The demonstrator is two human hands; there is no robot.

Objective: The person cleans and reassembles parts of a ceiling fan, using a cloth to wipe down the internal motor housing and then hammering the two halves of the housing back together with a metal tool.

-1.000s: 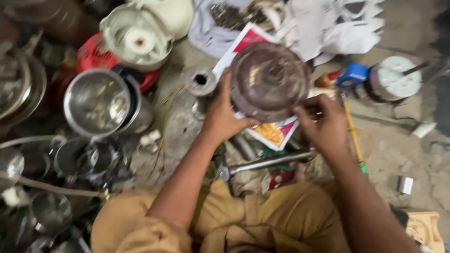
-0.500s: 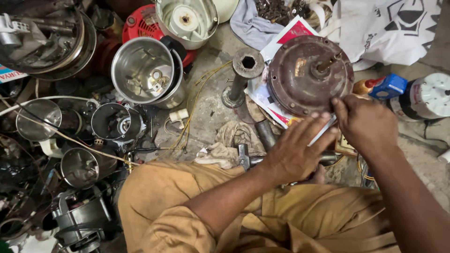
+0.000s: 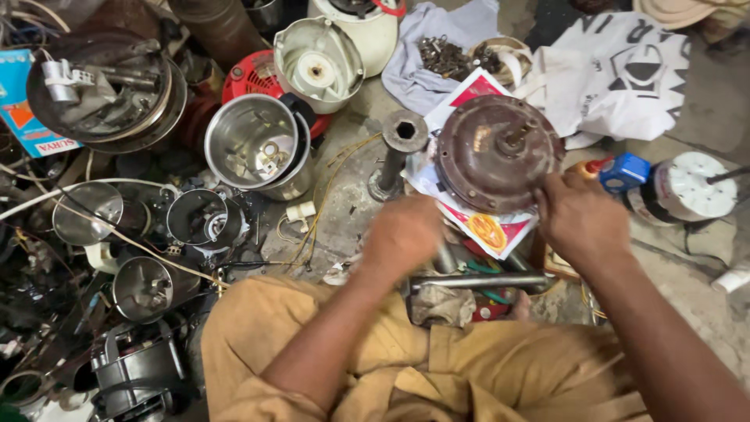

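Observation:
A round, rusty brown motor housing (image 3: pixel 488 156) with a short shaft on top lies on a printed leaflet (image 3: pixel 486 231) on the floor before me. My right hand (image 3: pixel 582 223) sits at its lower right rim, fingers curled onto the edge. My left hand (image 3: pixel 402 234) is to the lower left of the housing, apart from it, blurred, with fingers curled; what it holds, if anything, is hidden. A metal bar (image 3: pixel 476 280) lies across my lap below both hands.
An upright metal socket pipe (image 3: pixel 400 144) stands left of the housing. Steel mixer jars (image 3: pixel 258 148), a white mixer base (image 3: pixel 316 55) and tangled wires crowd the left. A blue-capped bottle (image 3: pixel 623 172), a white round motor (image 3: pixel 687 187) and a white bag (image 3: pixel 625 70) lie right.
My left hand has pulled back leftward from beside my right hand. The right hand stays at the housing's rim. The view has shifted.

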